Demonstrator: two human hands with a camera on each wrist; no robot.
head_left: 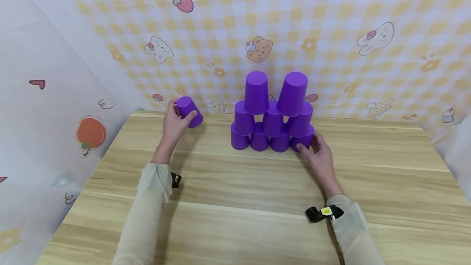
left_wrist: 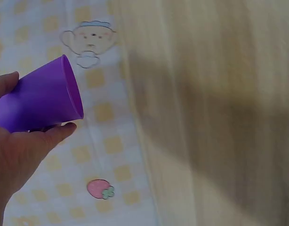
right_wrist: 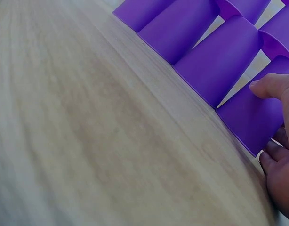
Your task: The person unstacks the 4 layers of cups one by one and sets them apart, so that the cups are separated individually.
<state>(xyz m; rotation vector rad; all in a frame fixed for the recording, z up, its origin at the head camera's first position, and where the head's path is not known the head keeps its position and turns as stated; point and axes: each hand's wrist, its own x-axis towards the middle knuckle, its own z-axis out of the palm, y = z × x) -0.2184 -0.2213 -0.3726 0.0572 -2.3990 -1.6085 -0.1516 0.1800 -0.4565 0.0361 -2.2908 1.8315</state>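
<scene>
The pyramid of purple plastic cups stands upturned on the pale wooden tabletop, near the checked backdrop. Left of the pyramid, the left hand holds a single purple plastic cup tilted above the tabletop, thumb and fingers curled round it. The right hand grips the pyramid's bottom-right cup (its far fingers are hidden behind it).

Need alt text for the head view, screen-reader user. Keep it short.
Nine upside-down purple plastic cups form a stack of four, three and two on a light wooden table. The right hand grips the bottom-right cup, while the left hand holds a tenth purple cup off to the left.
</scene>
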